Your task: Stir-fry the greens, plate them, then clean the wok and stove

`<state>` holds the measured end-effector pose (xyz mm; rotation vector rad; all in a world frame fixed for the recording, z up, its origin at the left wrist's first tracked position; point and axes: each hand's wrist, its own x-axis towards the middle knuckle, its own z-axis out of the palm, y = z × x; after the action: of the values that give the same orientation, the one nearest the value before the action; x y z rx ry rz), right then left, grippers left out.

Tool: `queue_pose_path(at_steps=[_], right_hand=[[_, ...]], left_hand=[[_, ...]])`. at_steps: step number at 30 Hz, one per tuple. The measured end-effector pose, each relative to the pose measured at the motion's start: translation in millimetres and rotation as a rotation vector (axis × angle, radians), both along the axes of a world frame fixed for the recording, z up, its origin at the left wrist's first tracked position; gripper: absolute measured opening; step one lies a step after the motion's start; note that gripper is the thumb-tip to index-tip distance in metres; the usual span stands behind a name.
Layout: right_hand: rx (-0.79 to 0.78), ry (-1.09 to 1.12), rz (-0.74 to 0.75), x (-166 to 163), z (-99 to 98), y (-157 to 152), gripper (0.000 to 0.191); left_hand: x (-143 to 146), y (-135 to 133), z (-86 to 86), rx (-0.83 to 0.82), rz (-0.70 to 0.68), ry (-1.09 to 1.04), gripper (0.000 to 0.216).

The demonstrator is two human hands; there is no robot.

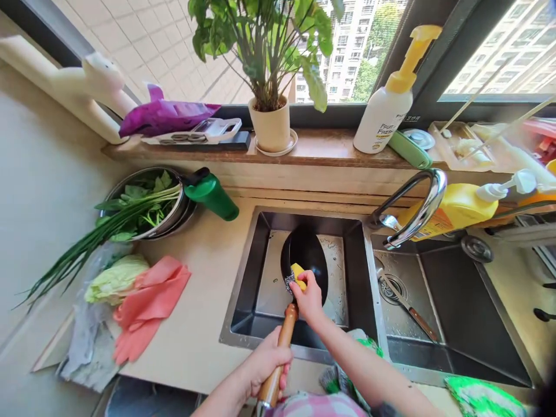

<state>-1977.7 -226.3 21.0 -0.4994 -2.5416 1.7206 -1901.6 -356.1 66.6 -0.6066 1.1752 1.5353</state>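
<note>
A black wok point(306, 249) is tilted over the left sink basin point(269, 260), its inside facing to the right. My left hand point(271, 356) is wrapped round its wooden handle point(286, 330) near the sink's front edge. In my right hand point(310, 295) is a yellow sponge point(297, 272) with a grey, glittery side, pressed against the wok near the handle joint. Whether the sponge touches the wok's rim or its inner wall is hard to tell.
A spatula-like utensil with a wooden handle point(421, 321) lies in the right basin point(460, 289) below the chrome faucet point(434, 191). At left are pink gloves point(152, 301), cabbage point(117, 278), a bowl of greens point(152, 200) and a green bottle point(215, 197). A potted plant point(271, 124) stands on the sill.
</note>
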Motion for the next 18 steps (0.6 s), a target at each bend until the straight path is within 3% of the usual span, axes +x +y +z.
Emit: queue_pose_path(at_steps=[6, 8, 14, 18], right_hand=[[0.010, -0.037, -0.145, -62.2, 23.6, -6.8, 0.022], [0.045, -0.067, -0.156, -66.9, 26.2, -1.5, 0.022], [0.318, -0.135, 0.121, -26.7, 9.5, 4.8, 0.018], [0.453, -0.447, 0.283, -49.3, 7.6, -7.5, 0.028]], left_hand=[[-1.7, 6.8, 16.4, -0.250, -0.175, 0.150, 0.055], [4.0, 12.9, 16.7, -0.312, -0.232, 0.182, 0.051], [29.3, 27.4, 3.3, -0.397, -0.334, 0.266, 0.050], [43.0, 27.1, -1.6, -0.442, -0.359, 0.384, 0.045]])
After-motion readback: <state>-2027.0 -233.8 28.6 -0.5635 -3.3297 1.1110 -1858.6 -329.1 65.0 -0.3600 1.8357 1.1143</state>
